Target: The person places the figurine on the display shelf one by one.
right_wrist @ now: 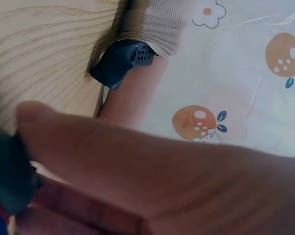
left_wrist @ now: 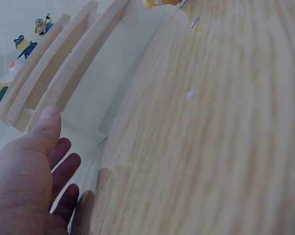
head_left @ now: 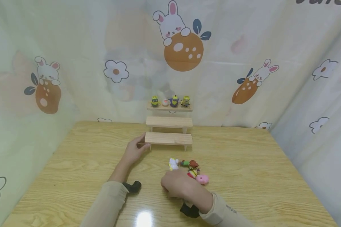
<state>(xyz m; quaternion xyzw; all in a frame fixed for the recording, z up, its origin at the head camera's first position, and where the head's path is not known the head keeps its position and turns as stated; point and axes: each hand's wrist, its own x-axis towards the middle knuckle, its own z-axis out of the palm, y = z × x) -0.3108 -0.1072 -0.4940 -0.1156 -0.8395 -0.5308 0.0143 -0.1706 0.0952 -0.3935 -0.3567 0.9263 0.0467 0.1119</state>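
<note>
A three-step wooden shelf (head_left: 168, 138) (left_wrist: 74, 63) stands at the middle of the table, with several small cartoon figures (head_left: 171, 101) (left_wrist: 25, 46) lined up on its top step. My left hand (head_left: 142, 141) (left_wrist: 59, 142) rests at the left end of the lowest step, thumb straight and fingers relaxed. My right hand (head_left: 174, 183) (right_wrist: 137, 171) lies knuckles up in front of the shelf, fingers curled. In the right wrist view a small dark toy (right_wrist: 10, 178) sits blurred between its thumb and fingers. Beside that hand lie a white toy (head_left: 173, 164), a brown one (head_left: 193, 164) and a pink one (head_left: 202, 179).
The wooden table (head_left: 244, 157) is bounded by a rabbit-print curtain (head_left: 182, 47) at the back and both sides. A black camera (head_left: 133, 186) is strapped under the left wrist, and another (head_left: 190, 210) under the right. The lower two steps hold nothing.
</note>
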